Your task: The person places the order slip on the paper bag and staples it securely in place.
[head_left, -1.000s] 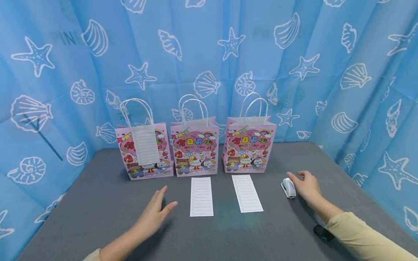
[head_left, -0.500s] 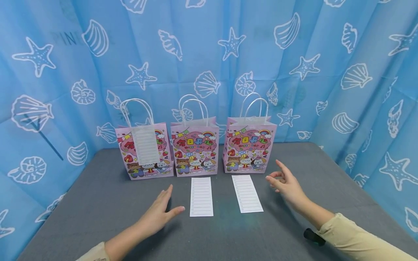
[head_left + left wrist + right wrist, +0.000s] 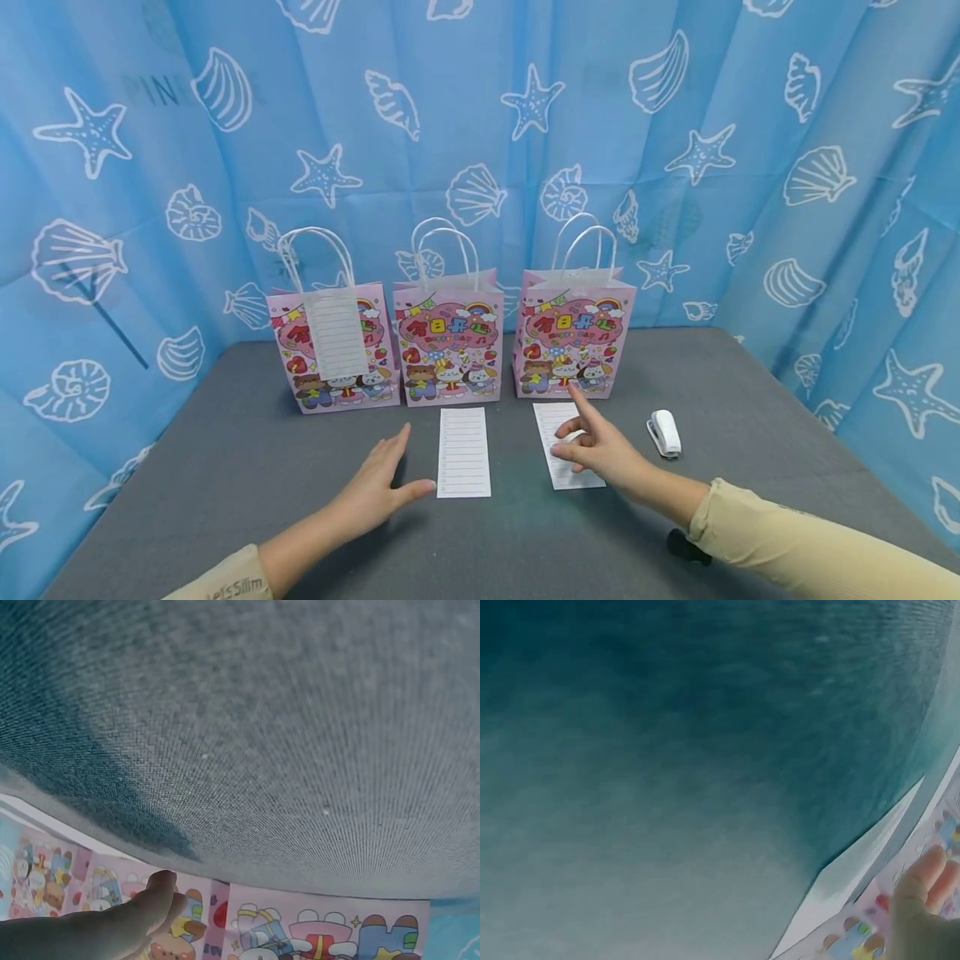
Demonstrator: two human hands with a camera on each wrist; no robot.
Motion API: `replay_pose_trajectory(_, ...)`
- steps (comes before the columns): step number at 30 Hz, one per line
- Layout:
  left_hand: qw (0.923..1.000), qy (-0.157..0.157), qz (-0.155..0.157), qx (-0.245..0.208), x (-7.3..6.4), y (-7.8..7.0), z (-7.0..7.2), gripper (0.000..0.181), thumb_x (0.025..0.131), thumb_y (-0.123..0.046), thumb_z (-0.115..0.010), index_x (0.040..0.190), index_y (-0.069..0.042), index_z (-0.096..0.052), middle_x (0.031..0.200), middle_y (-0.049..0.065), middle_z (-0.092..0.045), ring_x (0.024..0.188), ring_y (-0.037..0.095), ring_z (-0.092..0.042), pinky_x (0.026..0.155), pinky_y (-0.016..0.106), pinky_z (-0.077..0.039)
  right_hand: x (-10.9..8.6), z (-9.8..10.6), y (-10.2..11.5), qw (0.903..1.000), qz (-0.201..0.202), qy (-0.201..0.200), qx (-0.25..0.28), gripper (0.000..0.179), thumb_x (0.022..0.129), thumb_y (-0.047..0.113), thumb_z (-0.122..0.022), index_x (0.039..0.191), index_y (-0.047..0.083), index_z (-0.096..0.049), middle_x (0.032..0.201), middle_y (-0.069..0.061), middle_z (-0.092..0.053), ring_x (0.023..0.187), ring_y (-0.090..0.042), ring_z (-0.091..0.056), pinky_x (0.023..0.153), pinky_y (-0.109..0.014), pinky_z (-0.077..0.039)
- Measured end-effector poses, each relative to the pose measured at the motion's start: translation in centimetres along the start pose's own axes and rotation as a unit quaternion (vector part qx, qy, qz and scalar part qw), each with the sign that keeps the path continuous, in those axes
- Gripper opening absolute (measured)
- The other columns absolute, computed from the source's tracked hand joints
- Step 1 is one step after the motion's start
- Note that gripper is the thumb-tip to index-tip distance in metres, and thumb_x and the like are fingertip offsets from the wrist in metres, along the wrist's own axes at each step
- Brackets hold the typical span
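Observation:
My right hand is over the right-hand lined paper slip and covers part of it. Its index finger points forward, the others are loosely bent, and nothing is held; contact with the paper cannot be told. My left hand, fingers extended and thumb spread, is just left of the other lined slip, holding nothing. In the right wrist view, white paper lies beyond the right fingers. The left wrist view has my left thumb or finger before the pink bags.
Three pink cartoon paper bags with white handles stand in a row: left, middle and right. A lined slip hangs on the left bag's front. A white stapler lies right. A black object is near the right sleeve.
My right hand has moved left from beside the stapler to over the right slip, leaving the stapler on the table. My left hand has shifted slightly right towards the other slip.

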State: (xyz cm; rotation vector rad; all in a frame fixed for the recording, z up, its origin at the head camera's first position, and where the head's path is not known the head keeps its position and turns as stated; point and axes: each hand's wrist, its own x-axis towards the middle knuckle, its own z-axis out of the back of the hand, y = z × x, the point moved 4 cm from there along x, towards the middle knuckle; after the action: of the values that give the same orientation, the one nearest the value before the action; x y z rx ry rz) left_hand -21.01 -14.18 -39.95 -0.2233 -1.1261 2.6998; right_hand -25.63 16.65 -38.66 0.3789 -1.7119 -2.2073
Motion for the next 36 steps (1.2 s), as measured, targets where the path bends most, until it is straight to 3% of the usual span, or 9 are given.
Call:
replay_pose_trajectory(5, 0.9999, 0.004, -0.012, -0.001, 0.1, -0.3, -0.2, 0.092, 0.089, -0.044, -0.069, 0.153, 0.001, -0.021, 0.154, 0.026, -0.025, 0.141, 0.050, -0.013, 0.106, 0.069, -0.016, 0.4, -1.4, 0.2, 0.9993, -0.002, 0.035, -0.011, 0.097, 0.092, 0.008, -0.068, 0.155, 0.007, 0.007, 0.108, -0.025, -0.051, 0.079, -0.017, -0.059, 0.063, -0.029, -0.052)
replay_pose_trajectory(11, 0.9994, -0.009, -0.024, 0.024, 0.6, -0.7, -0.4, 0.091, 0.086, -0.042, -0.073, 0.151, 0.001, -0.026, 0.146, 0.030, -0.035, 0.135, 0.050, -0.028, 0.102, 0.068, -0.026, 1.4, -2.5, 0.9, 0.9959, -0.003, 0.046, -0.078, 0.099, 0.088, 0.010, -0.073, 0.155, 0.005, 0.000, 0.102, -0.019, -0.056, 0.080, -0.019, -0.057, 0.068, -0.030, -0.048)
replay_pose_trajectory(14, 0.9983, -0.020, -0.026, 0.049, 1.0, -0.8, -0.5, 0.092, 0.083, -0.043, -0.075, 0.150, 0.001, -0.030, 0.132, 0.025, -0.049, 0.123, 0.042, -0.043, 0.096, 0.061, -0.037, 1.9, -3.1, 1.0, 0.9934, -0.008, 0.050, -0.103, 0.102, 0.086, 0.010, -0.076, 0.155, 0.004, -0.002, 0.097, -0.014, -0.058, 0.080, -0.020, -0.058, 0.070, -0.031, -0.047)
replay_pose_trajectory(17, 0.9973, -0.020, -0.031, 0.063, 1.4, -0.9, -0.6, 0.093, 0.081, -0.042, -0.077, 0.150, 0.001, -0.031, 0.107, 0.011, -0.057, 0.098, 0.028, -0.050, 0.081, 0.047, -0.044, 2.5, -3.7, 1.0, 0.9908, -0.018, 0.066, -0.117, 0.105, 0.083, 0.011, -0.078, 0.155, 0.003, -0.001, 0.090, -0.010, -0.060, 0.077, -0.018, -0.057, 0.068, -0.031, -0.047)
replay_pose_trajectory(21, 0.9983, -0.002, -0.035, 0.048, 2.2, -0.8, -0.8, 0.096, 0.081, -0.039, -0.079, 0.150, 0.003, -0.027, 0.085, 0.002, -0.051, 0.074, 0.018, -0.044, 0.063, 0.035, -0.038, 3.2, -4.6, 0.9, 0.9862, -0.025, 0.092, -0.135, 0.107, 0.083, 0.011, -0.078, 0.155, 0.004, 0.001, 0.079, -0.006, -0.060, 0.070, -0.015, -0.055, 0.063, -0.030, -0.044)
replay_pose_trajectory(28, 0.9992, 0.027, -0.027, -0.007, 3.7, 0.0, -0.8, 0.101, 0.083, -0.035, -0.078, 0.154, 0.000, -0.015, 0.072, 0.001, -0.048, 0.059, 0.014, -0.040, 0.053, 0.028, -0.033, 5.2, -5.5, 0.7, 0.9749, -0.074, 0.123, -0.171, 0.110, 0.083, 0.017, -0.079, 0.156, 0.012, 0.003, 0.070, -0.006, -0.059, 0.062, -0.015, -0.052, 0.057, -0.031, -0.045)
replay_pose_trajectory(32, 0.9980, 0.052, -0.034, -0.010, 4.3, 0.3, -0.8, 0.105, 0.084, -0.036, -0.077, 0.155, -0.001, -0.008, 0.064, 0.000, -0.048, 0.054, 0.012, -0.040, 0.051, 0.027, -0.033, 6.2, -5.8, 0.7, 0.9635, -0.090, 0.146, -0.205, 0.108, 0.084, 0.020, -0.079, 0.157, 0.015, 0.001, 0.068, -0.009, -0.059, 0.058, -0.016, -0.053, 0.055, -0.031, -0.046)
replay_pose_trajectory(34, 0.9974, 0.065, -0.031, 0.007, 4.6, 0.5, -1.0, 0.106, 0.084, -0.038, -0.077, 0.155, -0.002, -0.006, 0.062, 0.000, -0.049, 0.052, 0.012, -0.040, 0.051, 0.027, -0.033, 6.7, -6.1, 0.6, 0.9568, -0.099, 0.152, -0.227, 0.107, 0.083, 0.022, -0.079, 0.157, 0.016, -0.003, 0.071, -0.010, -0.061, 0.056, -0.018, -0.053, 0.053, -0.032, -0.048)
replay_pose_trajectory(36, 0.9963, 0.073, -0.025, 0.037, 5.2, 0.6, -1.3, 0.108, 0.083, -0.042, -0.077, 0.155, -0.003, -0.006, 0.069, 0.006, -0.058, 0.057, 0.016, -0.050, 0.054, 0.031, -0.039, 7.0, -6.2, 0.4, 0.9513, -0.113, 0.149, -0.245, 0.106, 0.082, 0.024, -0.081, 0.158, 0.019, -0.007, 0.092, -0.015, -0.065, 0.056, -0.019, -0.054, 0.053, -0.033, -0.049)
